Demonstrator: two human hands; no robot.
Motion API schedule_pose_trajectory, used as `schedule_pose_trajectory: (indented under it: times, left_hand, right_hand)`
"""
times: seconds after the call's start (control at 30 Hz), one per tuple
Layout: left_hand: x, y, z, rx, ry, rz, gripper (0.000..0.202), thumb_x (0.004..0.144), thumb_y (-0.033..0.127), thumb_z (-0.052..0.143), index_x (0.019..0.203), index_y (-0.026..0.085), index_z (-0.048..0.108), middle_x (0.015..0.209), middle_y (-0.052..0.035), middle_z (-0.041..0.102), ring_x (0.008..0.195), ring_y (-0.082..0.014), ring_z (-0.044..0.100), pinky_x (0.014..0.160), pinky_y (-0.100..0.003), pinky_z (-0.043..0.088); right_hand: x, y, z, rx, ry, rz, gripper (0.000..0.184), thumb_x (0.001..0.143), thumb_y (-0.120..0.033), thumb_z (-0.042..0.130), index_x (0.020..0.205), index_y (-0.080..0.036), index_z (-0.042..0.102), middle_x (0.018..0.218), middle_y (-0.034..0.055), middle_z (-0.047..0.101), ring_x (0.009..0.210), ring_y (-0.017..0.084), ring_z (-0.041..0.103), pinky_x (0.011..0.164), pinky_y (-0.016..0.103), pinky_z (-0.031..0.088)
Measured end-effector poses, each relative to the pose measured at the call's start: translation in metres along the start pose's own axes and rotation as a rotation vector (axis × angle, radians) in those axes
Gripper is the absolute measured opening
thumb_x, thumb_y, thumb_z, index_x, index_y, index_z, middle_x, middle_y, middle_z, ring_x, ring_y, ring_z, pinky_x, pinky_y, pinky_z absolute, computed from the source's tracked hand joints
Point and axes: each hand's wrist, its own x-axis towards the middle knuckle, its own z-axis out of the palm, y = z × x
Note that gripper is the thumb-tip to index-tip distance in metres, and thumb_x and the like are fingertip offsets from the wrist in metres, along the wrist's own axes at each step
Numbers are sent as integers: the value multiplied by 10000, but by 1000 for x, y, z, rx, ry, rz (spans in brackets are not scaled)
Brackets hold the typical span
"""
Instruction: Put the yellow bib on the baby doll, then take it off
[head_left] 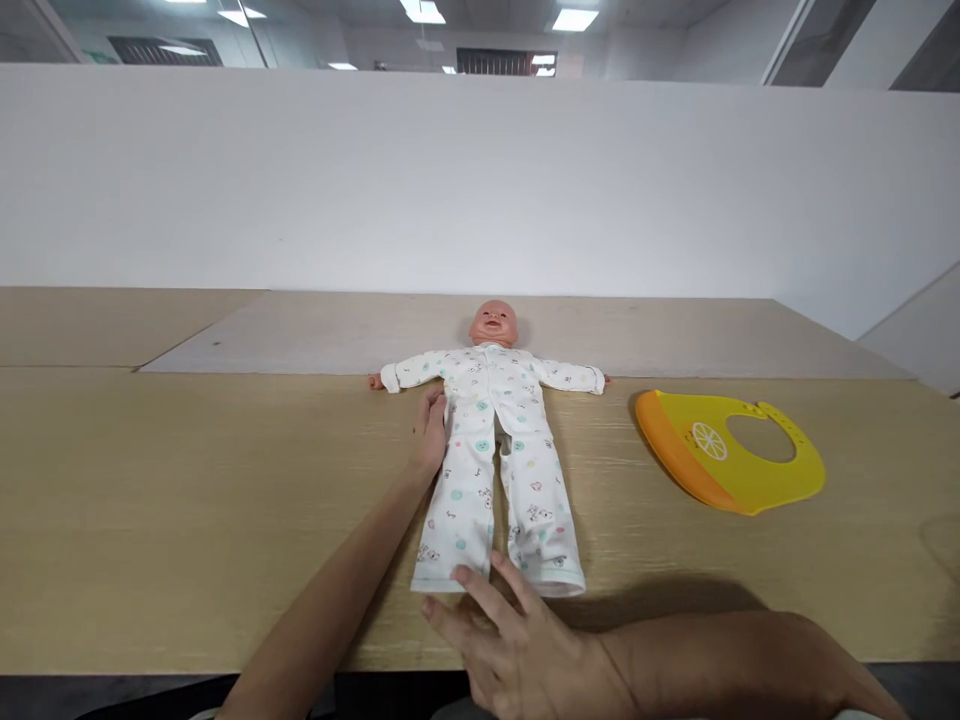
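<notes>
L hand [430,432] lies flat and open against doll [489,440] at its waist; R hand [514,640], fingers spread, touches pyjama leg cuffs. Yellow bib [731,462] lies well apart on table [187,500].

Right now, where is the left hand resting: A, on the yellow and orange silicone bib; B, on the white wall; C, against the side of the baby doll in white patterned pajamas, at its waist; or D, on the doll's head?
C: the left hand lies against the waist of the baby doll in white patterned pajamas, on the pale wooden table; the yellow and orange silicone bib lies apart, untouched.
</notes>
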Motion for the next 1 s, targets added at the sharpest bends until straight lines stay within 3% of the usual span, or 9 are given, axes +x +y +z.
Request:
schedule_pose_trajectory:
  times: [0.2, 0.27, 0.3, 0.37, 0.43, 0.47, 1.0]
  left_hand:
    - [5, -6, 3, -49, 19, 45, 295, 889, 359, 433, 1085, 196, 582, 1222, -61, 619, 1196, -196, 534, 1087, -330, 392]
    - [6, -10, 4, -60, 22, 66, 296, 885, 369, 441, 1075, 196, 586, 1211, -63, 622, 1188, -201, 540, 1084, -339, 397]
    - [7, -12, 4, -63, 23, 74, 295, 883, 372, 443, 1071, 196, 587, 1207, -64, 624, 1185, -202, 542, 1081, -341, 399]
    - [8, -14, 4, -62, 27, 75, 290, 882, 375, 445, 1063, 198, 587, 1203, -64, 627, 1180, -203, 547, 1076, -340, 404]
    - [8, -16, 4, -56, 25, 65, 295, 882, 390, 446, 1065, 206, 586, 1200, -58, 628, 1178, -203, 549, 1071, -335, 407]
    - [8, -16, 4, -53, 22, 63, 301, 882, 402, 446, 1071, 213, 585, 1199, -55, 627, 1178, -203, 550, 1069, -332, 408]
    - [10, -17, 3, -46, 46, 79, 266, 865, 405, 446, 992, 218, 585, 1106, -45, 641, 1111, -201, 567, 1043, -329, 427]
  right_hand:
    - [6, -3, 13, 78, -66, 84, 345, 890, -378, 452, 1011, -237, 743, 1515, 44, 376, 1363, 383, 396, 946, 549, 535]
    - [5, -2, 15, 78, -77, 82, 392, 903, -392, 413, 1071, -217, 722, 1533, 56, 344, 1378, 401, 364, 981, 578, 498]
    - [4, -1, 16, 74, -73, 84, 404, 905, -393, 404, 1097, -212, 710, 1543, 54, 325, 1385, 408, 347, 1040, 608, 430]
    - [3, -1, 16, 65, -64, 82, 408, 909, -393, 396, 1123, -215, 693, 1558, 36, 295, 1395, 414, 321, 1158, 659, 184]
    - [1, -1, 16, 56, -54, 86, 408, 909, -390, 397, 1146, -215, 680, 1561, 24, 287, 1390, 416, 319, 1178, 656, -43]
    - [1, -2, 17, 51, -48, 90, 414, 908, -391, 398, 1160, -211, 672, 1560, 24, 288, 1383, 417, 324, 1171, 652, -90]
    - [-1, 0, 18, 59, -39, 83, 432, 903, -408, 397, 1162, -204, 676, 1551, 39, 309, 1381, 394, 344, 1183, 631, -104]
